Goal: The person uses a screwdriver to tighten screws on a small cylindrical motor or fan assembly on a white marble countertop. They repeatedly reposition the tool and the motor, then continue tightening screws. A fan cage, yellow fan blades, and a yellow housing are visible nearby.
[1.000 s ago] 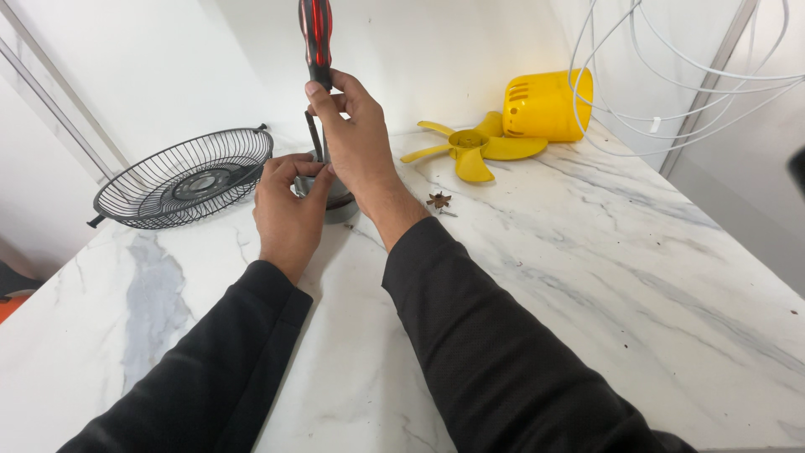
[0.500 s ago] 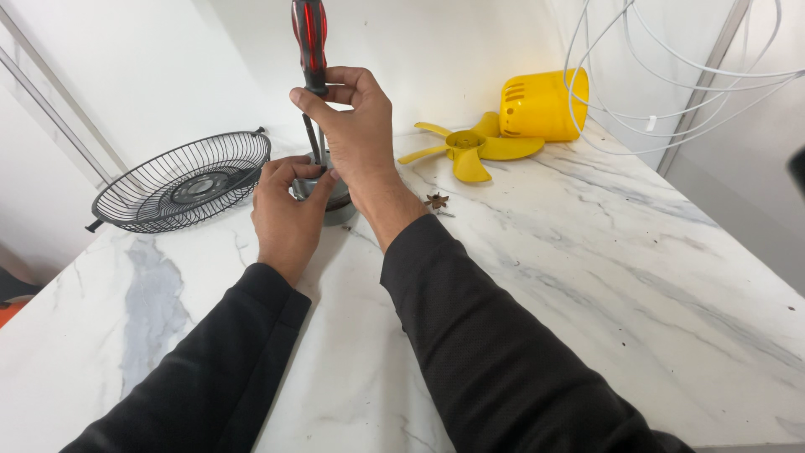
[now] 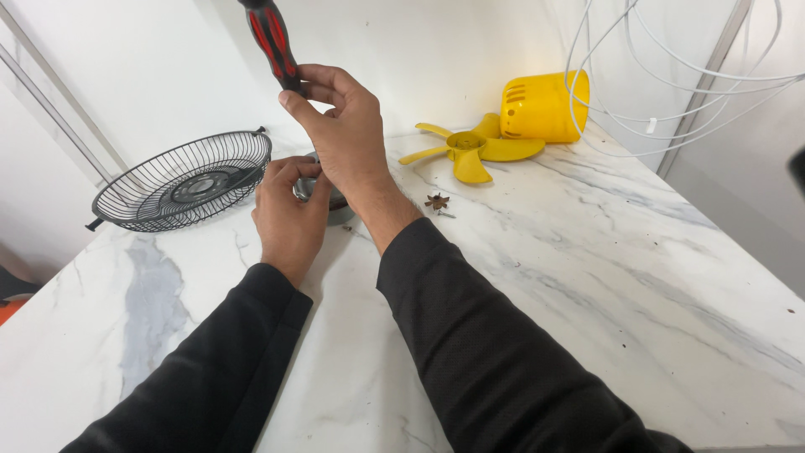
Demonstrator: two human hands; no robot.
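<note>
Now we're seeing right hand [image 3: 348, 143] tilting pinched red-black screwdriver [image 3: 272, 42] leftward from upright; left hand [image 3: 289, 210] still grasping grey metal part [image 3: 335, 207], meaning fastener work continuing.

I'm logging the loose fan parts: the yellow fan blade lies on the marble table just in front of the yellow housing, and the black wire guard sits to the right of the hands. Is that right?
Not quite. In the head view the black wire guard sits to the left of the hands, not the right. The yellow fan blade does lie on the marble table just in front of the yellow housing.
</note>
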